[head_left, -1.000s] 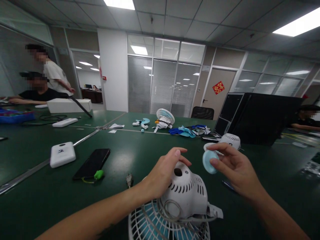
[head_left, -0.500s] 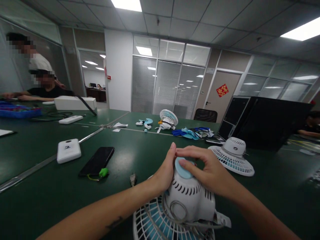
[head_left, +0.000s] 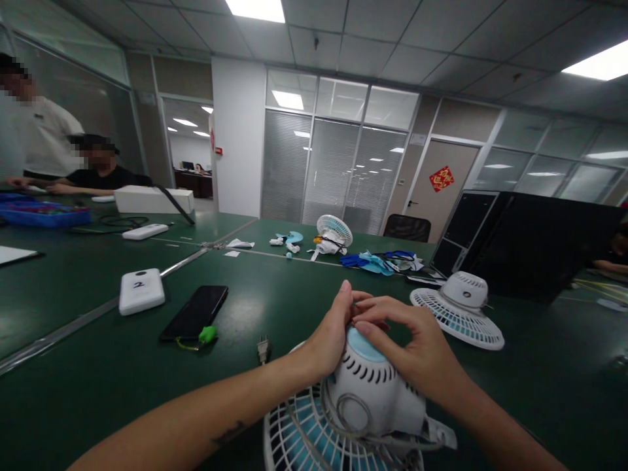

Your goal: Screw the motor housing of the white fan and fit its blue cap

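A white electric fan (head_left: 375, 396) lies face down on its grille in front of me, its cord looped around the motor housing. A light blue round cap (head_left: 366, 345) tops the housing. My left hand (head_left: 333, 333) wraps the housing's left side, thumb pointing up, its other fingers mostly hidden behind. Bent over the cap, my right hand (head_left: 409, 330) has thumb and fingertips drawn together at the cap's far edge, beside the left hand. Whatever lies between those fingertips is too small or hidden to make out. The fan's plug (head_left: 263, 350) rests on the table to the left.
On the green table (head_left: 275, 297) lie a black phone (head_left: 196, 313) with a green charm and a white box-shaped device (head_left: 142, 292). Another fan (head_left: 464, 304) lies face down at right, near a large black case (head_left: 534, 242). Farther back are a small fan (head_left: 333, 234) and blue gloves (head_left: 370, 261).
My right thumb has shifted from the cap's top toward its far edge, nearer the fingertips. My left hand stays against the housing. The view has turned slightly left.
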`<state>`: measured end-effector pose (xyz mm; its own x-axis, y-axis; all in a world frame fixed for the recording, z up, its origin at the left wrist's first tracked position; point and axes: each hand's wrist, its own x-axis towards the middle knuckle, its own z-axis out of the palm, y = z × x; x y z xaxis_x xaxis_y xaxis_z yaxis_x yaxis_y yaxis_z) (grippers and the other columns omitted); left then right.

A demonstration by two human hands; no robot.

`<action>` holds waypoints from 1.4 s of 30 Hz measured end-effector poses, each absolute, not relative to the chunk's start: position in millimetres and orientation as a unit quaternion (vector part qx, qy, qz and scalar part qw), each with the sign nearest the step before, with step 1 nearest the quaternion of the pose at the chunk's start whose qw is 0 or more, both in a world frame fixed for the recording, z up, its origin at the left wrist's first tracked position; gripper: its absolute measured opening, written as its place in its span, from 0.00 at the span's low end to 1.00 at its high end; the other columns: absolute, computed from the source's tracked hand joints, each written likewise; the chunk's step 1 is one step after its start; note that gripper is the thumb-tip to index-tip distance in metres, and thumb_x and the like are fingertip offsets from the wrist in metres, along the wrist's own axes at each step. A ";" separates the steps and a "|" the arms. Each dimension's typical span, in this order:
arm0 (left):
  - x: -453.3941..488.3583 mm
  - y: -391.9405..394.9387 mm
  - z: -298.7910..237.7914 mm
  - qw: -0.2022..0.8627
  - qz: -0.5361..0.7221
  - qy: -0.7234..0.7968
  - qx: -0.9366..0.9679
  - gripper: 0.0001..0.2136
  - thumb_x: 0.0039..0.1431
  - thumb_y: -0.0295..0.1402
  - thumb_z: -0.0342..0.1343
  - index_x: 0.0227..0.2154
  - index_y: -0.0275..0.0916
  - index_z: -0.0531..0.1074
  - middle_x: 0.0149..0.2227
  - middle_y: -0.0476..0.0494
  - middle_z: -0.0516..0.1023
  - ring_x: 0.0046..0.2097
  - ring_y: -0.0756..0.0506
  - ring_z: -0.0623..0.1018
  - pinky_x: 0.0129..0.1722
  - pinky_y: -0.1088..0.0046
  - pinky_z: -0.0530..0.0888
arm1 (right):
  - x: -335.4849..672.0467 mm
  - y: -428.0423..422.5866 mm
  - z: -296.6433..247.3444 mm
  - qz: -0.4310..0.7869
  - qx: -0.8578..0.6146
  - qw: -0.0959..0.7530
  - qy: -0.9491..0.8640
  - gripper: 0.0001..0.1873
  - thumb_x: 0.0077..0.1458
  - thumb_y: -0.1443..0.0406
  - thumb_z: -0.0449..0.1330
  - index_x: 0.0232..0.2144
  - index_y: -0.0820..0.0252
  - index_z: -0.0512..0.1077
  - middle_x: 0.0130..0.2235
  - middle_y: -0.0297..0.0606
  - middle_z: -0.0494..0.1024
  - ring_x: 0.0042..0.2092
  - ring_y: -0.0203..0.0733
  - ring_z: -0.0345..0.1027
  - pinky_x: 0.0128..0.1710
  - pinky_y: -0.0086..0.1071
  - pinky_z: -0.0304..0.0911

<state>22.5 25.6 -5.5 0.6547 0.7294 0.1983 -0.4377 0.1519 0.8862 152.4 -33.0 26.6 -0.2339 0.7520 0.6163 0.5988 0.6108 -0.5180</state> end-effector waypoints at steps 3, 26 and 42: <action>22.8 26.8 -7.7 0.727 0.398 0.140 0.542 0.35 0.52 0.68 0.46 0.41 0.37 0.66 0.34 0.41 0.79 0.45 0.36 0.78 0.47 0.61 0.69 | 157.7 -36.7 31.5 0.125 -0.407 0.420 -0.802 0.07 0.58 0.64 0.62 0.35 0.56 0.81 0.39 0.41 0.83 0.45 0.45 0.76 0.46 0.41 0.69; 17.7 28.6 -14.7 0.641 0.419 0.130 0.630 0.31 0.66 0.58 0.39 0.28 0.36 0.75 0.36 0.41 0.82 0.49 0.38 0.77 0.55 0.64 0.68 | 150.1 -31.8 67.9 0.151 -0.467 0.247 -0.836 0.03 0.50 0.69 0.62 0.27 0.61 0.70 0.18 0.23 0.60 0.21 0.29 0.53 0.22 0.27 0.49; 12.0 22.3 -6.6 0.628 0.401 0.139 0.652 0.32 0.67 0.58 0.37 0.37 0.35 0.76 0.47 0.38 0.80 0.55 0.36 0.72 0.58 0.62 0.65 | 163.0 -14.4 60.1 0.217 -0.448 0.246 -0.832 0.22 0.47 0.53 0.71 0.23 0.60 0.66 0.24 0.25 0.61 0.26 0.30 0.51 0.24 0.26 0.48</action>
